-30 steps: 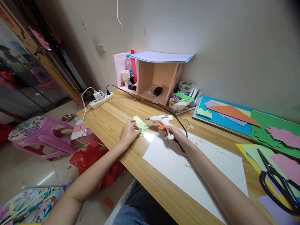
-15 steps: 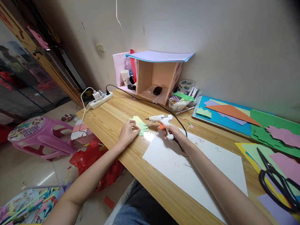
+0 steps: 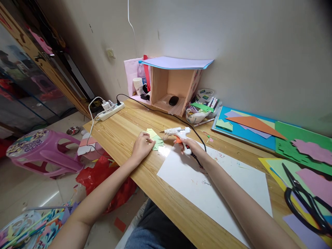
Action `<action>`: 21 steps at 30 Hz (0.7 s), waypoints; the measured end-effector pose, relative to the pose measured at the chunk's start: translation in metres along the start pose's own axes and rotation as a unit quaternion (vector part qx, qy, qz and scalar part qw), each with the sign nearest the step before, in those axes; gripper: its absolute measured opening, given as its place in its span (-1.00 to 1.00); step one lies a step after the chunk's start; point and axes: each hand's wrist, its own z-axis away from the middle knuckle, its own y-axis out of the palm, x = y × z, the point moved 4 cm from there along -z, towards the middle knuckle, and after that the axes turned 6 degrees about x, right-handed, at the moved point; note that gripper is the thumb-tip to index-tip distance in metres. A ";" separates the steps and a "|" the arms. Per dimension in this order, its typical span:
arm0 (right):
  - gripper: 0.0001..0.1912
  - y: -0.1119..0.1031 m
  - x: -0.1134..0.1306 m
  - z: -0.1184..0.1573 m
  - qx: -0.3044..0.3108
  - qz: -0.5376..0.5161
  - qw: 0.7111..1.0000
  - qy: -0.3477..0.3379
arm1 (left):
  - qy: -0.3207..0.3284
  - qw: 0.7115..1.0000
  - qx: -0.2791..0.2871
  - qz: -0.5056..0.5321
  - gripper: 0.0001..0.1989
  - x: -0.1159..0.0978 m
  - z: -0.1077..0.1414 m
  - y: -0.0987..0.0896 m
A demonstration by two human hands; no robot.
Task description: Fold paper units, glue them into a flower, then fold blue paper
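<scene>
My right hand (image 3: pixel 190 146) is wrapped round the handle of a white hot glue gun (image 3: pixel 177 131) with an orange trigger. Its nozzle points left, just above a small pale yellow and green paper piece (image 3: pixel 157 139). That paper lies on the wooden table, and my left hand (image 3: pixel 142 147) has its curled fingers closed at the paper's left edge. Part of the paper is hidden behind these fingers. Below the glue gun a white sheet (image 3: pixel 207 185) with coloured specks lies flat.
Black scissors (image 3: pixel 302 200) rest on coloured paper at the right. A power strip (image 3: pixel 111 111) sits at the table's left edge. At the back stand an open box (image 3: pixel 171 83) and a tub of markers (image 3: pixel 195 116). The glue gun's black cord (image 3: pixel 160 111) crosses the table.
Both hands, the glue gun and the paper piece stay almost in place. The whole view has shifted very slightly.
</scene>
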 end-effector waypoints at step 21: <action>-0.59 0.016 0.024 0.006 -0.135 0.174 0.975 -0.041 | -0.050 0.996 0.050 -0.060 -0.48 0.020 -0.021 -0.017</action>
